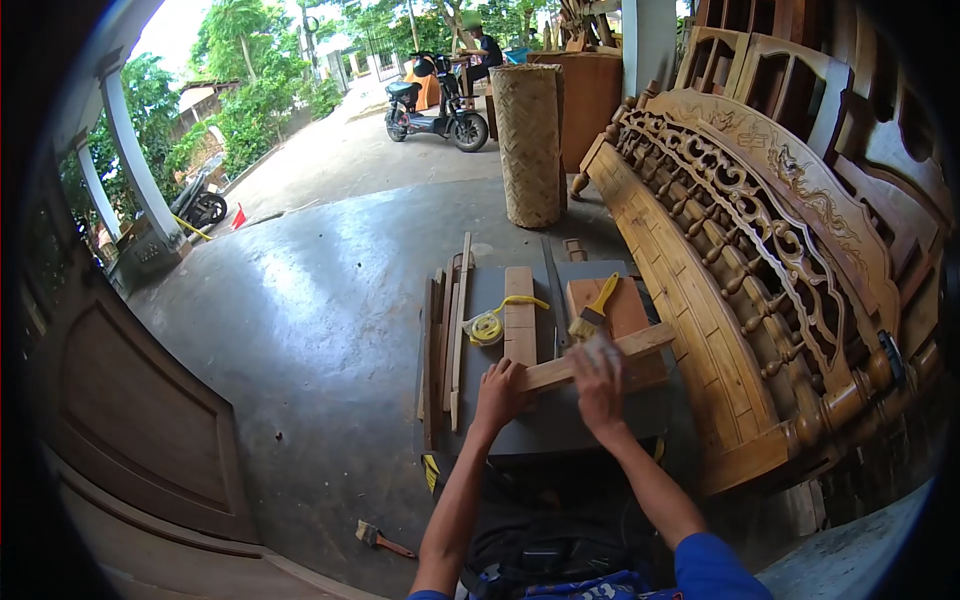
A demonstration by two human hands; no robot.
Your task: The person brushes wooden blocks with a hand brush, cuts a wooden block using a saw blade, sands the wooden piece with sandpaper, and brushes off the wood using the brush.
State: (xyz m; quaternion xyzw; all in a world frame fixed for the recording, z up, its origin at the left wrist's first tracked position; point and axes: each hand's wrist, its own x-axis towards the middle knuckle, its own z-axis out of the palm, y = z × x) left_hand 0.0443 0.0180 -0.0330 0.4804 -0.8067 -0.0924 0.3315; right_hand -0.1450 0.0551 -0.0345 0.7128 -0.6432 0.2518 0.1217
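My left hand [499,394] is closed around the near left end of a wooden strip [648,341], which slants across the low work table [490,438]. Over the strip's middle, my right hand [600,385] is closed and slightly blurred; a pale, greyish patch shows at its fingers, too smeared to name. Just beyond it a paintbrush [598,306] with a yellow handle rests on a reddish-brown wood block [628,312]. A yellow tape measure [485,328] lies left of a flat board [519,315], with its tape over the board. A dark, long blade-like tool [554,292] lies between board and block.
Thin wooden strips [461,330] line the table's left side. Carved wooden furniture panels [735,230] lean close on the right. A rolled woven mat [528,145] stands beyond the table. Another brush [383,539] is on the floor. A scooter [437,108] and a seated person [487,55] are outside.
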